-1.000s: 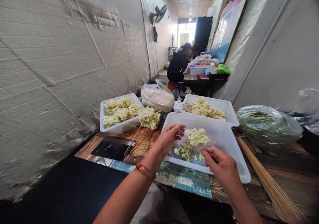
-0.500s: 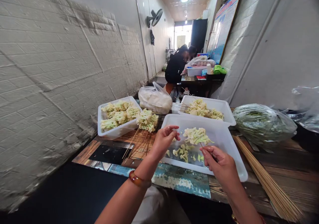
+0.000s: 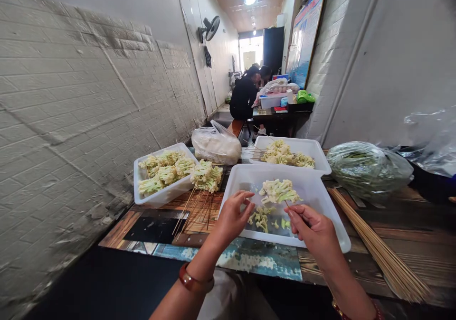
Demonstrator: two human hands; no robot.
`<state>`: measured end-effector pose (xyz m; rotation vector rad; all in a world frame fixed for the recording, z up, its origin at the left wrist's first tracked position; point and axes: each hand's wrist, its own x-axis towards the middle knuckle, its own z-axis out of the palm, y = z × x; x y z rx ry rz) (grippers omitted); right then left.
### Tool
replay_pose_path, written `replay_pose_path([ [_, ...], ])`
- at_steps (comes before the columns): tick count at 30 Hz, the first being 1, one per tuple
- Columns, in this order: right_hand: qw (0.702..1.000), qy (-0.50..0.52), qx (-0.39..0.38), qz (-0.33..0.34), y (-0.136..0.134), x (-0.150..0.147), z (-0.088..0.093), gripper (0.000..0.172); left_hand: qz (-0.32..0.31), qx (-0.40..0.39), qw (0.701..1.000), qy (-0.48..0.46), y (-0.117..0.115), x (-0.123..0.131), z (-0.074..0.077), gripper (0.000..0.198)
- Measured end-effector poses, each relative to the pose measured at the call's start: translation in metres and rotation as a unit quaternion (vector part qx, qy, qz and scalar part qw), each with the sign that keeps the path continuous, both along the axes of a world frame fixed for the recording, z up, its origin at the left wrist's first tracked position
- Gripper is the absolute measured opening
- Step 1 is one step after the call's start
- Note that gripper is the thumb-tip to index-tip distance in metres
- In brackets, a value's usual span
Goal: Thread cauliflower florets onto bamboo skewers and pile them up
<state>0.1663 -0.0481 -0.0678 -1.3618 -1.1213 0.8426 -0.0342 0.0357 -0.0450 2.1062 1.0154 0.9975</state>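
Observation:
A white plastic tray (image 3: 331, 220) lies in front of me with loose cauliflower florets (image 3: 261, 218) in it. My right hand (image 3: 313, 232) is closed on a thin bamboo skewer that carries a cluster of cauliflower (image 3: 278, 191) over the tray. My left hand (image 3: 233, 215) hovers over the tray's near left part, fingers curled in a pinch just above the loose florets. Whether anything is between its fingers I cannot make out.
A white tray of cauliflower skewers (image 3: 162, 180) stands at the left, more skewers (image 3: 206, 177) leaning on it. Another tray (image 3: 288, 151) sits behind, beside a white plastic bag (image 3: 215, 144). A bag of greens (image 3: 366, 168) and bare bamboo sticks (image 3: 377, 249) lie right. People sit at a far table (image 3: 245, 97).
My left hand has lowered from the tray's far left rim toward the loose florets. The right hand keeps hold of the skewer. The view has shifted slightly.

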Motion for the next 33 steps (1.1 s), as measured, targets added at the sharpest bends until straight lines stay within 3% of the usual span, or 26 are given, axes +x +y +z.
replay_pose_path([
  [17,1.000,-0.019,-0.019,-0.012,-0.003,-0.003,0.008,0.040,0.006,0.001,1.000,-0.013,0.000,-0.001,-0.003,0.023],
  [25,0.999,-0.010,-0.051,-0.015,-0.003,0.003,-0.003,0.046,0.017,-0.014,1.000,-0.009,-0.005,-0.001,-0.008,0.029],
  [28,0.996,-0.022,-0.068,-0.045,-0.006,0.006,-0.008,0.042,0.025,-0.019,0.999,0.008,-0.011,-0.001,-0.009,0.025],
  [33,0.990,-0.067,-0.108,-0.066,-0.002,0.018,-0.016,0.038,0.015,0.002,0.998,-0.060,-0.012,-0.001,-0.011,0.031],
])
